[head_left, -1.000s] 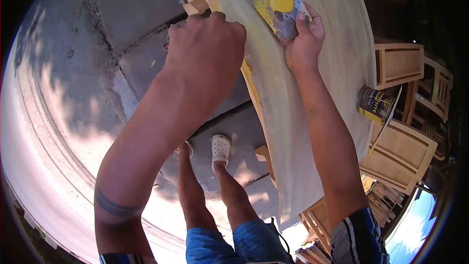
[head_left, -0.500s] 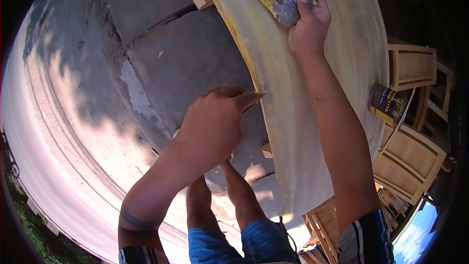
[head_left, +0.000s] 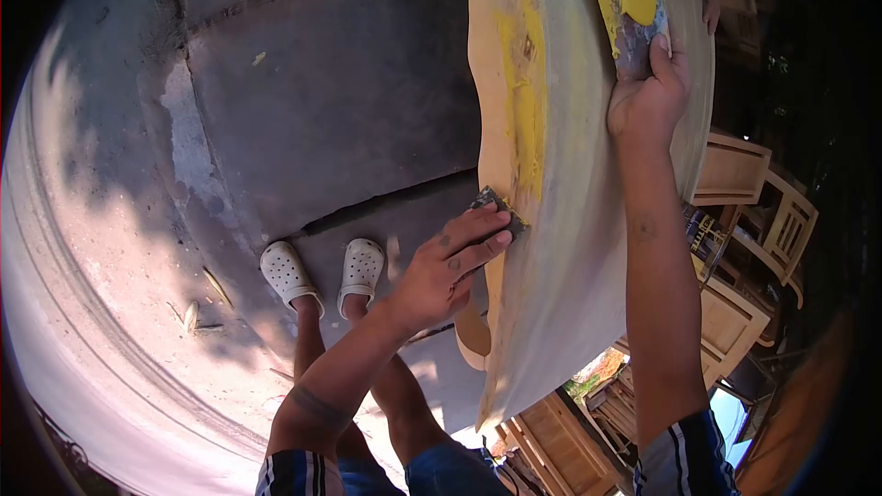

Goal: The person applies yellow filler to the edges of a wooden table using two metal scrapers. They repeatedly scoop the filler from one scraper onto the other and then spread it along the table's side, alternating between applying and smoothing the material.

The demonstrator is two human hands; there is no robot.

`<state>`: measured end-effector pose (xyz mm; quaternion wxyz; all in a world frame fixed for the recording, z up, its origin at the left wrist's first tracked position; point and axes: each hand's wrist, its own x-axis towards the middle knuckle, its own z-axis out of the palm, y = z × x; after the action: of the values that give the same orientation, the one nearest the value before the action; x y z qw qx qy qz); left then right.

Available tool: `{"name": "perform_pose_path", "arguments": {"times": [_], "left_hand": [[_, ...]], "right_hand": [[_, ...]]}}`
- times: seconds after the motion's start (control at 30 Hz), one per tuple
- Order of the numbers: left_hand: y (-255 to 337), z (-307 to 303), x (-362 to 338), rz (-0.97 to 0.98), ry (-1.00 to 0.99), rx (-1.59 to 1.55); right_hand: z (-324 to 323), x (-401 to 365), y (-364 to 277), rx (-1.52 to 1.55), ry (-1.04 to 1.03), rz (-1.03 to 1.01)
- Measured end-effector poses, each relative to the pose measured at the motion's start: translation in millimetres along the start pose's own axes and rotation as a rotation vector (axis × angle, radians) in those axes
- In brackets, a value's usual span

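Head-worn view, forward and steeply down

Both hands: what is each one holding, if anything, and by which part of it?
The left hand holds a dark flat scraper by its near side; the right hand holds a yellow-smeared board by its near end.

I see striped sleeves [head_left: 682, 459] in blue, black, white and grey, blue shorts [head_left: 455, 473], and pale clogs [head_left: 362, 264] with round holes; a dark band [head_left: 317, 407] marks the left arm [head_left: 354, 367].

This is an open-air woodworking workshop (bare wooden furniture [head_left: 732, 172], sunlit pavement [head_left: 96, 248]).
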<state>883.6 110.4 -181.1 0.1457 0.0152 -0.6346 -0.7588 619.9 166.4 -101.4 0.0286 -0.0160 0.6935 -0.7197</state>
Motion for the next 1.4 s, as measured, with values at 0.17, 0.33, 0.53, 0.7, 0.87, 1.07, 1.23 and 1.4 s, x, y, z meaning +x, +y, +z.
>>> {"name": "perform_pose_path", "arguments": {"times": [0.17,0.33,0.53,0.7,0.87,1.07,1.23,1.4], "left_hand": [[8.7,-56.8,60.5,-0.062,0.216,-0.038],[-3.0,-61.5,123.1,0.078,0.261,0.079],[-12.2,-31.1,56.7,0.152,0.074,0.087],[-3.5,-63.3,79.6,-0.070,0.264,-0.092],[-10.9,-25.9,108.2,0.051,0.400,0.026],[-4.5,-57.4,58.4,-0.015,0.058,-0.140],[-17.2,-110.2,164.8,0.088,0.137,0.052],[-4.9,-100.6,135.3,0.068,-0.129,0.075]], "right_hand": [[6.3,-3.4,-2.6,-0.038,0.019,-0.021],[4.9,-1.4,-0.9,-0.073,-0.019,-0.039],[-0.1,2.0,1.7,-0.057,-0.015,-0.055],[-1.4,0.6,0.3,-0.066,-0.020,-0.055],[-2.1,2.5,1.1,-0.078,-0.049,-0.059],[2.4,1.4,0.9,-0.073,-0.053,-0.066],[-0.8,0.3,-0.2,-0.140,-0.069,-0.067],[6.5,-2.4,1.1,-0.039,-0.068,-0.082]]}}
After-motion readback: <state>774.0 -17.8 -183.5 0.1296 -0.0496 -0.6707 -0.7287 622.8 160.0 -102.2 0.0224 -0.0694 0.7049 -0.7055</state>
